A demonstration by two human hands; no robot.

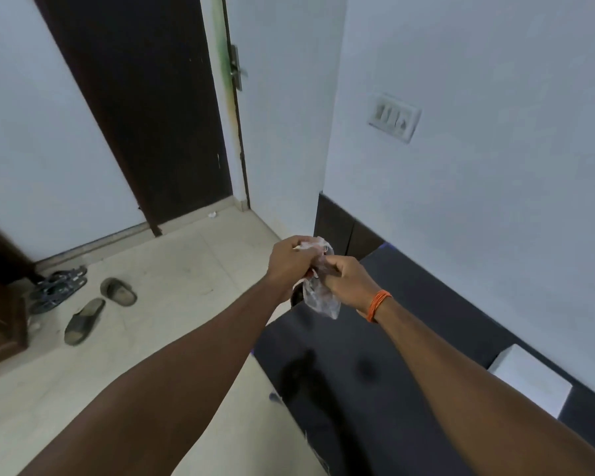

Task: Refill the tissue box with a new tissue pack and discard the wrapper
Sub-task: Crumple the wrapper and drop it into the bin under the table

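Observation:
Both my hands are held out in front of me at mid frame, gripping a crumpled clear plastic wrapper (320,297). My left hand (291,261) closes on its upper part, where a little red print shows. My right hand (349,281), with an orange thread band on the wrist, pinches the wrapper from the right. The loose lower end of the wrapper hangs down between the hands. A white box-like object (529,383) lies on the dark mattress (409,338) at the right, against the wall; I cannot tell if it is the tissue box.
A dark door (145,108) stands ahead, with a door handle (236,68) to its right. Slippers (117,292) and sandals (57,290) lie on the tiled floor at the left. A switch plate (394,116) is on the right wall. Brown furniture (0,321) fills the left edge.

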